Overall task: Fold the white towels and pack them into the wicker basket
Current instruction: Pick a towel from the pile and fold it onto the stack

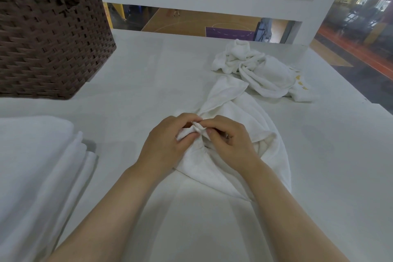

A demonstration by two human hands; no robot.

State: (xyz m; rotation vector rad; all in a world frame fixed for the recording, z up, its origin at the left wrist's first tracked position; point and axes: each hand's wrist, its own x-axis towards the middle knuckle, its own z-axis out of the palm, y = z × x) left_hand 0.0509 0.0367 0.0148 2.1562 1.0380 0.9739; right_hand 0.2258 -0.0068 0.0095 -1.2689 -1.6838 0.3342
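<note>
— What have we got in our hands?

— Our left hand (164, 144) and right hand (227, 138) meet at the centre of the white counter (136, 83), fingers (209, 132) of both closed, pinching one bunched corner of a rumpled white towel (238, 112) that trails away toward one o'clock.

— And around us?

— At two o'clock lies a crumpled heap of white towels (261, 68), touching our towel's far end. At ten o'clock stands the dark brown woven wicker basket (49, 36), well apart. At eight o'clock sits a folded stack of white towels (42, 166). Nothing lies between us and the basket.
</note>
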